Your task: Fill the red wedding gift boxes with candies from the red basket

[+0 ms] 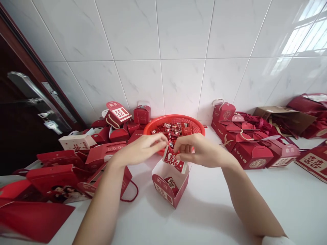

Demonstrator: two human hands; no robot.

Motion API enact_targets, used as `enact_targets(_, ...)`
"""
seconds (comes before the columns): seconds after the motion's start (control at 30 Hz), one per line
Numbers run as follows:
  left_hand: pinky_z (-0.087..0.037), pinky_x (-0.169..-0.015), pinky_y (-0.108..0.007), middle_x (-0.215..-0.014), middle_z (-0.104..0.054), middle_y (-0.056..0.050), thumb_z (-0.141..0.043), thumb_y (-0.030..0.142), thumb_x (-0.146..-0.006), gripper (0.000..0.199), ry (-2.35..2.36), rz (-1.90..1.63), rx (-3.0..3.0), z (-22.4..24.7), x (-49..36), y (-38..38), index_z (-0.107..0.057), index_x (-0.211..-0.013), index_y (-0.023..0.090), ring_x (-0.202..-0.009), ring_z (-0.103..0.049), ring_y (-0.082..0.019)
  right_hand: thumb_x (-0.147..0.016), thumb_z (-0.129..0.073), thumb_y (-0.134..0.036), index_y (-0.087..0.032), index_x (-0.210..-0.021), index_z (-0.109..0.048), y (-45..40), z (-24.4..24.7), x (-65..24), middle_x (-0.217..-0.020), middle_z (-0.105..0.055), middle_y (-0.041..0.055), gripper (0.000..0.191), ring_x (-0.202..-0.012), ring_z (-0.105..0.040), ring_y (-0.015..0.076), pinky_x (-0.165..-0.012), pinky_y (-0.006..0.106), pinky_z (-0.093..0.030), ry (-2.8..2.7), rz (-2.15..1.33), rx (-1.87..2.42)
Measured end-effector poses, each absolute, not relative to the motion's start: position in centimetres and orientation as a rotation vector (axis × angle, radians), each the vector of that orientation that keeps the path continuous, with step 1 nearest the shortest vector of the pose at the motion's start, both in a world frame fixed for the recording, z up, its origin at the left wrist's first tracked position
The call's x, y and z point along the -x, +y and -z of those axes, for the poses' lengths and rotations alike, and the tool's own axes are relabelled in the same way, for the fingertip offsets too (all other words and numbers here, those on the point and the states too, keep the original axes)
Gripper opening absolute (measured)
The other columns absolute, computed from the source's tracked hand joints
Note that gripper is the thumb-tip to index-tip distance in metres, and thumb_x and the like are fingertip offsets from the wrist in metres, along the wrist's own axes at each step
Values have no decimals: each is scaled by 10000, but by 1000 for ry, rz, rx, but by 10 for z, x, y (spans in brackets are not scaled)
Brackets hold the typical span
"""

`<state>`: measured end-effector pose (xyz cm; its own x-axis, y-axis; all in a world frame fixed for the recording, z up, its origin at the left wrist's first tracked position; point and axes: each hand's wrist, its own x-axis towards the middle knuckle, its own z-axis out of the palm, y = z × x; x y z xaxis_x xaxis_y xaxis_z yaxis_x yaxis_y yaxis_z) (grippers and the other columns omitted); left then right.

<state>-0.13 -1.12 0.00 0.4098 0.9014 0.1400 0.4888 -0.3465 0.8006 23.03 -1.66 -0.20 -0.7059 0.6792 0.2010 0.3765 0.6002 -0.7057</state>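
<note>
An open red gift box [167, 194] stands on the white table in front of me, with a red packet [172, 183] inside it. My right hand [198, 149] is closed, thumb and forefinger pinching a red-and-white printed packet [175, 161] just over the box's far side. To the left, my left hand [143, 148] reaches in with fingers stretched out, its tips close to the packet's upper end. Whether they touch it I cannot tell. Behind both hands, a red plastic basket [160, 119] holds many wrapped sweets [176, 129].
Red gift boxes [61, 182] crowd the left side, one [119, 114] stacked high near the wall. More boxes with rope handles [251, 154] stand at the right, beside an open brown carton [286, 117]. A tiled wall [178, 81] rises behind; a door handle [38, 98] shows far left.
</note>
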Motion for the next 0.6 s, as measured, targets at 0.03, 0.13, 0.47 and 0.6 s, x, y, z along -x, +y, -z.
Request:
enact_targets(0.03, -474, -630, -240, -778, -717, -12, -709, 433, -787, 194, 1201, -618, -2067, 0, 4, -15, -744, -797, 243, -728, -659, -207, -840, -628, -134, -193, -819, -643, -18, 3, -227, -700, -658, -20, 65, -601, -575, 108, -539, 226, -402, -2437, -864, 886)
enact_targets(0.13, -448, -636, -245, -786, -703, -4, -598, 388, -859, 208, 1221, -204, -2212, -1, 9, -24, -715, -823, 221, -712, -631, -188, -804, -598, -98, -187, -782, -614, -23, 8, -214, -670, -625, -33, 93, -561, -507, 89, -520, 225, -313, -2605, -773, 996)
enact_targets(0.47, -480, -742, -268, -1128, -700, -30, -621, 410, -769, 378, 1482, 168, -2218, -8, 2, -35, -696, -1103, 252, -969, -661, -234, -868, -491, -95, -179, -842, -622, -36, 10, -210, -737, -633, 7, 157, -615, -505, 111, -561, 253, -265, -2778, -474, 1106)
enact_targets(0.6, -482, -760, -252, -1116, -705, -21, -673, 380, -726, 409, 1396, 197, -2272, -11, -2, -39, -700, -1114, 254, -1001, -655, -231, -889, -492, -86, -175, -866, -668, -35, 18, -201, -785, -641, 21, 199, -665, -524, 124, -602, 240, -328, -2965, -531, 810)
